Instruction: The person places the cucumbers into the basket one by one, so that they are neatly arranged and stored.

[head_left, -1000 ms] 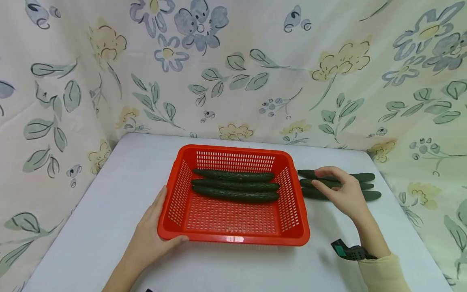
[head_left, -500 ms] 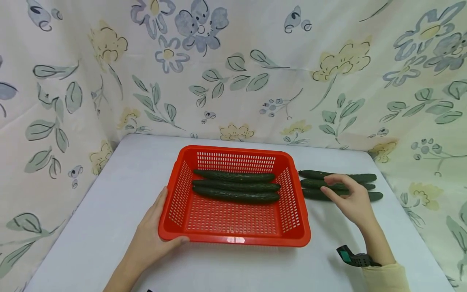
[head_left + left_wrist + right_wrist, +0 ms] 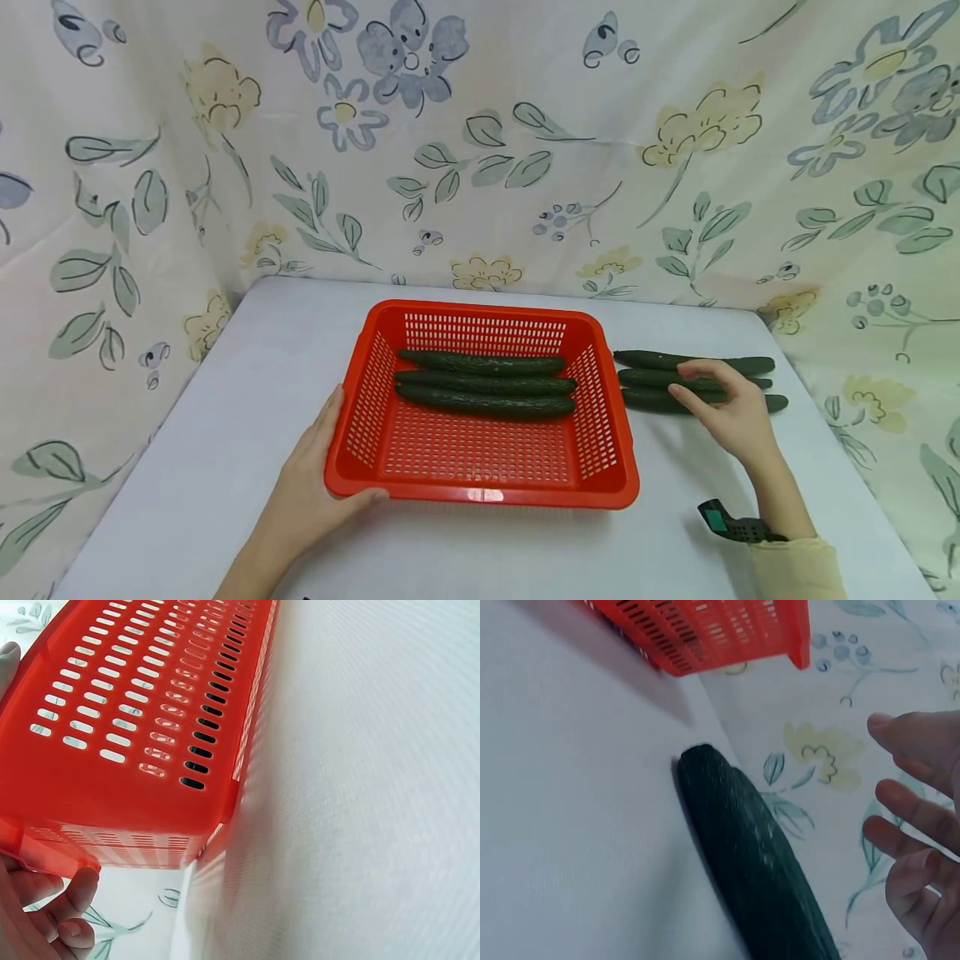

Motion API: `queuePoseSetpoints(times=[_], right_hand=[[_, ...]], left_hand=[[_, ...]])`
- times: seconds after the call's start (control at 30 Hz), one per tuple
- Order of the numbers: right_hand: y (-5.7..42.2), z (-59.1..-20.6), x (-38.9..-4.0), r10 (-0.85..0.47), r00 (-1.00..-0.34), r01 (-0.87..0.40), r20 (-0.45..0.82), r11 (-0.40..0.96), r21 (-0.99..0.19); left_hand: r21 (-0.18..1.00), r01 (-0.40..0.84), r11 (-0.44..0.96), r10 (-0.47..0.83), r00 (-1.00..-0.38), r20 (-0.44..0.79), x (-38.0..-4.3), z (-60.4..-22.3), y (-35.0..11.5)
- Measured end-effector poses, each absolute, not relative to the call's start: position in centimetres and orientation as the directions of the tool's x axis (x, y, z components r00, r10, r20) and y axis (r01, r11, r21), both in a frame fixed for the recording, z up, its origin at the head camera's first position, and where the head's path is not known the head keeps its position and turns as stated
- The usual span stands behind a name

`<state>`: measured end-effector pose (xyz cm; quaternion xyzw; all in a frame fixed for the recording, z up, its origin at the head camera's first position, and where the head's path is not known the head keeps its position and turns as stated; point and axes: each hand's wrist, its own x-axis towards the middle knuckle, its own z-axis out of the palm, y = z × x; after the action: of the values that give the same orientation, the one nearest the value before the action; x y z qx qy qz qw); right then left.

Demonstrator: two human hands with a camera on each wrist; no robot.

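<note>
A red plastic basket (image 3: pixel 420 488) with slotted walls stands mid-table, holding three dark green cucumbers (image 3: pixel 486 404) that lie side by side toward its back. My left hand (image 3: pixel 306 487) grips its near left corner, thumb along the front rim; the left wrist view has curled fingers (image 3: pixel 75 896) at the basket's edge. Right of the basket lie three more cucumbers (image 3: pixel 656 402) in a row. My right hand (image 3: pixel 737 415) hovers over them, thumb and fingers apart, holding nothing. In the right wrist view it is beside a cucumber (image 3: pixel 739 847), not touching it.
A white-covered table (image 3: pixel 232 408) bears everything. Floral cloth (image 3: pixel 480 167) hangs behind it and along both sides. The basket's right wall stands close to the left ends of the loose cucumbers.
My right hand has drawn back from the cucumbers, slightly right and toward me, uncovering more of them. My left hand and the basket have stayed in place.
</note>
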<state>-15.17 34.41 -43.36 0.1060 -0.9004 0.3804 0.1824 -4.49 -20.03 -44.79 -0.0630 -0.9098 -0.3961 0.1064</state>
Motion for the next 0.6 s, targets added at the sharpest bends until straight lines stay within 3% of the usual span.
queuePoseSetpoints(times=[0.6], right_hand=[[39.4,-46.7,-15.5,0.037,-0.936,-0.21,0.35,0.74,-0.639]], left_hand=[[0.7,0.199,0.686,0.028,-0.968,0.248,-4.4,-44.9,-20.1]])
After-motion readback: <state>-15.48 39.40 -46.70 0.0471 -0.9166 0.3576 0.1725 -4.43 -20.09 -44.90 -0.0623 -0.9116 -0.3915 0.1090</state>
